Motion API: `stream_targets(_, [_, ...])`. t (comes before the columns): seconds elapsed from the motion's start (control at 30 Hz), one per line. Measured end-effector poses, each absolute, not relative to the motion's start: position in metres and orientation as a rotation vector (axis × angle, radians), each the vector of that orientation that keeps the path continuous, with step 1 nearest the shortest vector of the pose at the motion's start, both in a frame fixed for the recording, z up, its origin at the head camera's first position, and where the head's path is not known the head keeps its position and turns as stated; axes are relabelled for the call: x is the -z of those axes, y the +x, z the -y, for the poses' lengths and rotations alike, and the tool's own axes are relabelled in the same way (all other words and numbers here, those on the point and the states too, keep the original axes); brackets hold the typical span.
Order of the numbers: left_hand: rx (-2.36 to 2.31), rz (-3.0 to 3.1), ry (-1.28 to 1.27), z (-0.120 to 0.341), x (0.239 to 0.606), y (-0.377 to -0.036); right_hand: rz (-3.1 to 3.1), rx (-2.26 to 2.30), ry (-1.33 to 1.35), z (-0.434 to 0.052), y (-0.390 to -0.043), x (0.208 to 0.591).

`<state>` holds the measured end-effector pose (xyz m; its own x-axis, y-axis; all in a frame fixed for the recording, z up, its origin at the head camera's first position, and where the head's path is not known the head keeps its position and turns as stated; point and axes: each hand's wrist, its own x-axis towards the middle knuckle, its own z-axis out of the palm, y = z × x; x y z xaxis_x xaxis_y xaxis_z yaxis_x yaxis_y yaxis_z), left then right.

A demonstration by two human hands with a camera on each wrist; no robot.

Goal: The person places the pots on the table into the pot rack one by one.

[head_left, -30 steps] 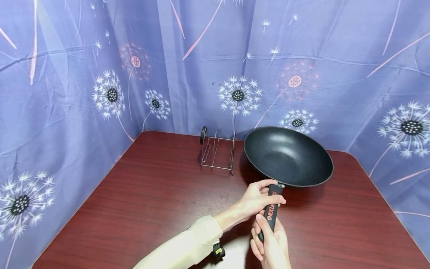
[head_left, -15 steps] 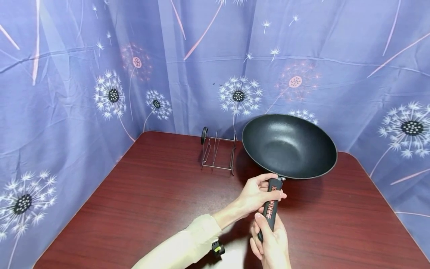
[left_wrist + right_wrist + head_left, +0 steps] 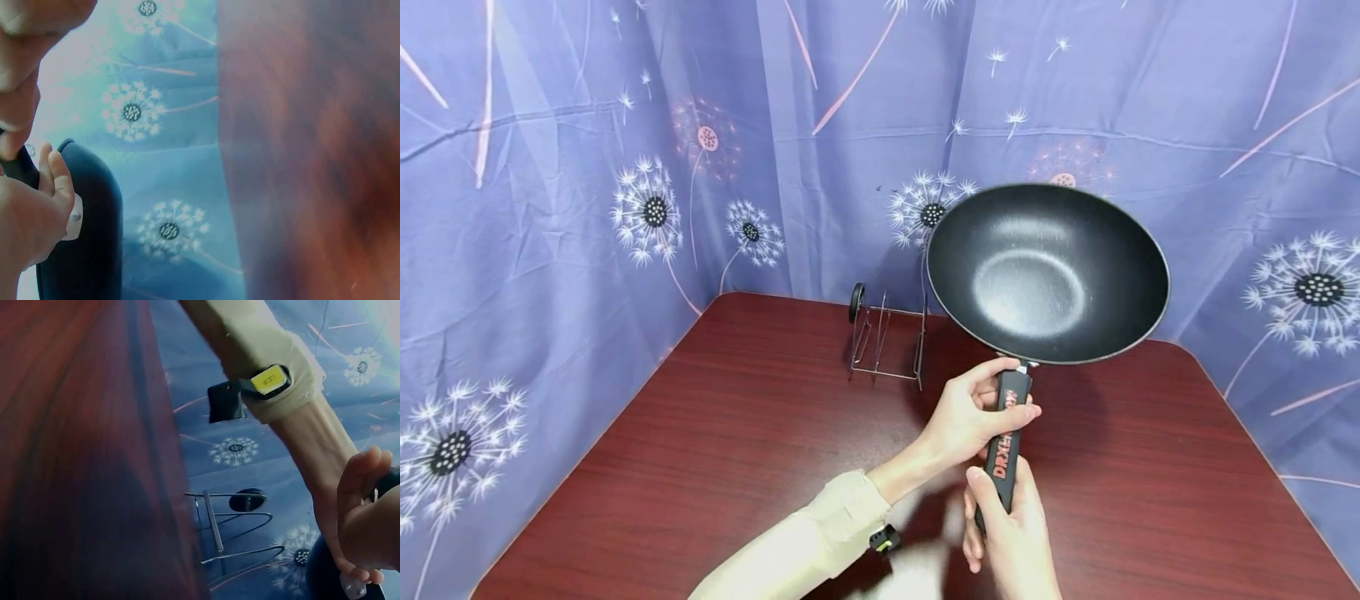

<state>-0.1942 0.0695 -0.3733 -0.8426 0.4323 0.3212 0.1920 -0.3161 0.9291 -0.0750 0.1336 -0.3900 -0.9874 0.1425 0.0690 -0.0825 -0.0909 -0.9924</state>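
Note:
A black wok is held up above the dark red table, tilted so its inside faces me. Its black handle has red lettering. My left hand, in a beige sleeve, grips the handle's upper part just under the bowl. My right hand grips the lower end, thumb along the handle. In the left wrist view my left hand lies against the dark wok. The right wrist view catches my right hand's fingers and the left forearm.
A small wire rack with a black knob stands on the table just left of the wok, also seen as the rack in the right wrist view. A blue curtain printed with dandelions closes in the table's back and sides.
The wok has risen from low over the table to well above it, and its bowl has tipped toward me. Both hands have kept their grip on the handle.

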Motion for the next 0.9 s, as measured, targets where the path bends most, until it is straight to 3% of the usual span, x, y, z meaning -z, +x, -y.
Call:
stream_targets(0.57, [-2.295, -1.848, 0.890, -0.063, 0.359, -0.190, 1.714, -2.170, -0.043, -0.118, -0.082, 0.386])
stream_targets(0.9, [-2.371, -1.845, 0.818, -0.060, 0.348, -0.188, 1.516, -2.178, 0.209, -0.118, -0.088, 0.389])
